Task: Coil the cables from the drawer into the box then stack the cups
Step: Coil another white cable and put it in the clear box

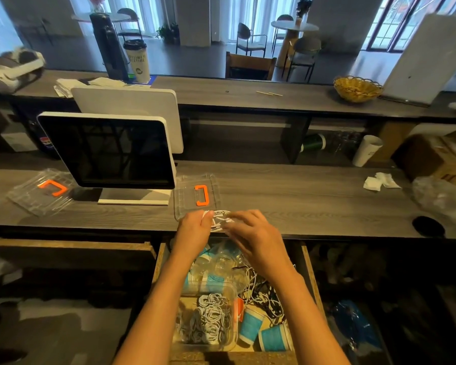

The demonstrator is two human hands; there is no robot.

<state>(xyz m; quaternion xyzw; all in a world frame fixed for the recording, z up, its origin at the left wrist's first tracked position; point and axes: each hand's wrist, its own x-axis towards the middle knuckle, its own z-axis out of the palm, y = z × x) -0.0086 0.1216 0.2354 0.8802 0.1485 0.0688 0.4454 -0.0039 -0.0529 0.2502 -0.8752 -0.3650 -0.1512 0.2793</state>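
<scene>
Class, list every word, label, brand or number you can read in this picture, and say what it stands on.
Tall white paper cup on the upper counter: dark print and a round logo, too blurred to read.
White cup on the shelf: faint marks, unreadable.
Blue cups in the drawer: no legible text.
Nothing else readable.

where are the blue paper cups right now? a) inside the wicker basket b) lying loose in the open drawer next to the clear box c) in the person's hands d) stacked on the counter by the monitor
b: the blue paper cups lie tipped and unstacked in the open drawer beside the clear box of coiled cables, while both hands work a white cable at the counter edge.
</scene>
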